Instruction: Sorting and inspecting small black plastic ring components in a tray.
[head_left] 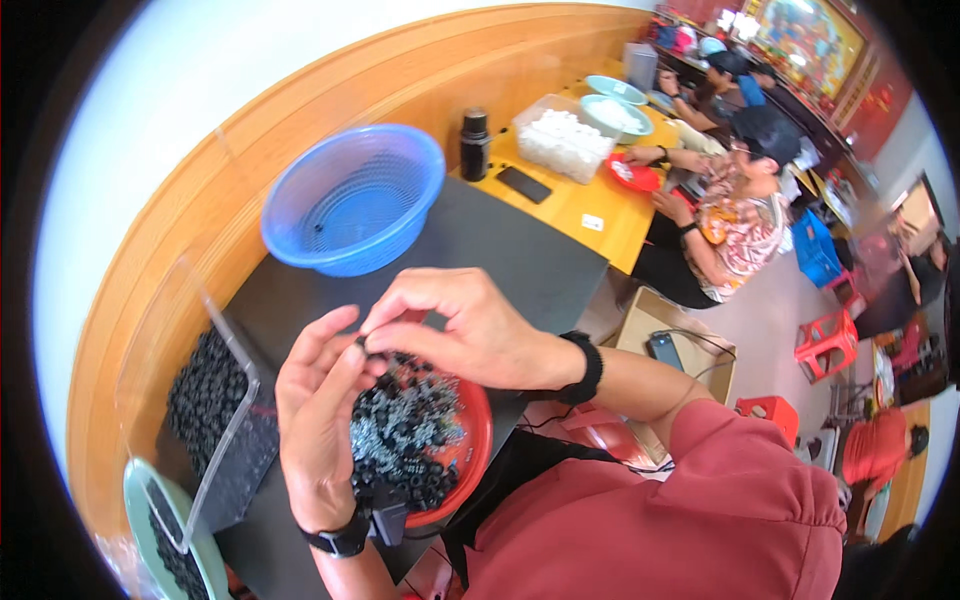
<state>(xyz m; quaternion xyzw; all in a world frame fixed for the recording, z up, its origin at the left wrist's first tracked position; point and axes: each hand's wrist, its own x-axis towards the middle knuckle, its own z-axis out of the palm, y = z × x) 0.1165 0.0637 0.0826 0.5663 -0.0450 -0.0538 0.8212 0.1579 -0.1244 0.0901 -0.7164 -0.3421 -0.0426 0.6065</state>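
A small black ring (362, 345) is pinched between the left hand (318, 420) and right hand (462, 325) above the red bowl (478, 430) near the surface's front edge — judged mid-assembly; a careful press-fit seems required next.

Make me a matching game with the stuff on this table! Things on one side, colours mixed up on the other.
Things:
1. basket
2. dish under the hands
3. small parts heaped in the dish
4. bottle

Colours:
A. red
B. black
C. blue
D. dark grey and black

Pairs: 1-C, 2-A, 3-D, 4-B
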